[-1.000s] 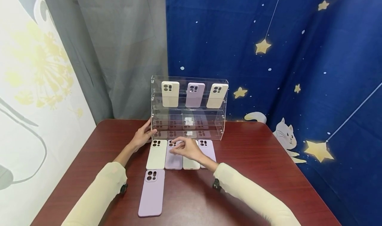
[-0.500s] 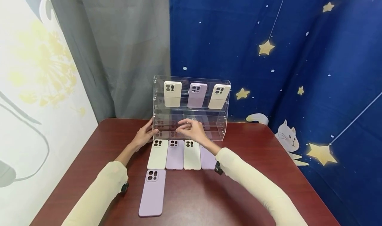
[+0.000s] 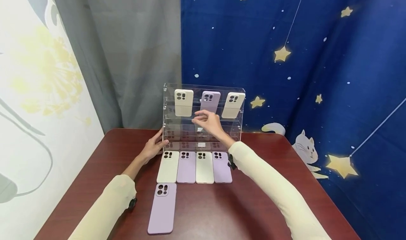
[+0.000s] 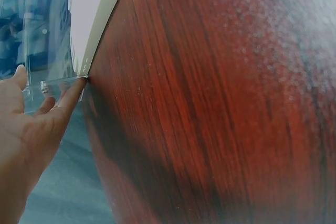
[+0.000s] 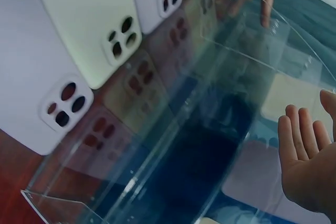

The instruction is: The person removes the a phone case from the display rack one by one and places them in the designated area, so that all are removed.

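Observation:
A clear acrylic display stand [image 3: 203, 127] stands at the back of the table. Its upper tier carries a white phone case [image 3: 183, 108], a purple phone case [image 3: 210, 98] and another white case [image 3: 233, 109]. My left hand [image 3: 153, 149] holds the stand's left side panel, thumb in front and fingers behind. In front of the stand, my right hand [image 3: 208, 123] hovers with bent, empty fingers, overlapping the lower part of the middle purple case. In the right wrist view, that hand [image 5: 310, 156] shows its palm with nothing in it.
Along the stand's front lies a row of cases: white [image 3: 167, 169], purple [image 3: 186, 171], white [image 3: 204, 171] and purple [image 3: 222, 171]. Nearer, a single purple case [image 3: 162, 211] lies on the red-brown table [image 3: 269, 204]. Curtains [image 3: 142, 56] hang behind the table.
My right hand has risen from over the row of cases to in front of the upper tier, uncovering that row. My left hand keeps its place on the stand.

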Available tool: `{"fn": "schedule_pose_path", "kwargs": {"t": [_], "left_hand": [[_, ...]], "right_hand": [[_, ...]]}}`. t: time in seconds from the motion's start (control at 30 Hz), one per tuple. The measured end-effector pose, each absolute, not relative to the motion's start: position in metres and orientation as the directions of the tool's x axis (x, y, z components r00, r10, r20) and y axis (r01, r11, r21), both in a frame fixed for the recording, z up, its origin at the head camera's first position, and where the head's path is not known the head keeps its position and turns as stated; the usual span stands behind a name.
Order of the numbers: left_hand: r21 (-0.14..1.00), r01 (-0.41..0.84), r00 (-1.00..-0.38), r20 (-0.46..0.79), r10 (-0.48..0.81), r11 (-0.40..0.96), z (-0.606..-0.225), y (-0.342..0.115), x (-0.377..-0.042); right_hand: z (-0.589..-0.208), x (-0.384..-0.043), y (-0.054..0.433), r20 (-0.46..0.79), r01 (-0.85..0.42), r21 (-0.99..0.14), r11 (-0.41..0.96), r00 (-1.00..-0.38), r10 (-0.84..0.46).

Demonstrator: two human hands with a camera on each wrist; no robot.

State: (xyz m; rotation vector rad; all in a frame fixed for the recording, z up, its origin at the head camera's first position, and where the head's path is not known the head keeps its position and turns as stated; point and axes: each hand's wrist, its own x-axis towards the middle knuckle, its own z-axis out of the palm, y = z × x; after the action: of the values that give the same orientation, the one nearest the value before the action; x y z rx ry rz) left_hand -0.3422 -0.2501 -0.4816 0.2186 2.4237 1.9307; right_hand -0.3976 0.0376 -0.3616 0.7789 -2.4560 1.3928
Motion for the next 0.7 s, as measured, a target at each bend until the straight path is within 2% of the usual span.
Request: {"fn": "schedule_pose_path", "kwargs": {"t": [0.3, 0.7], "left_hand": [[0.975, 0.088, -0.988, 0.060, 0.141, 0.203, -0.483, -0.245, -0.343], [0.972, 0.089, -0.990, 0.062, 0.130, 0.217, -0.484, -0.251, -0.341]], "right_hand": [[-0.339, -0.417, 0.048, 0.464, -0.535, -0.737, 0.413, -0.845, -0.267], [-0.322, -0.426, 0.037, 0.473, -0.538, -0.733, 0.415, -0.843, -0.257]]}}
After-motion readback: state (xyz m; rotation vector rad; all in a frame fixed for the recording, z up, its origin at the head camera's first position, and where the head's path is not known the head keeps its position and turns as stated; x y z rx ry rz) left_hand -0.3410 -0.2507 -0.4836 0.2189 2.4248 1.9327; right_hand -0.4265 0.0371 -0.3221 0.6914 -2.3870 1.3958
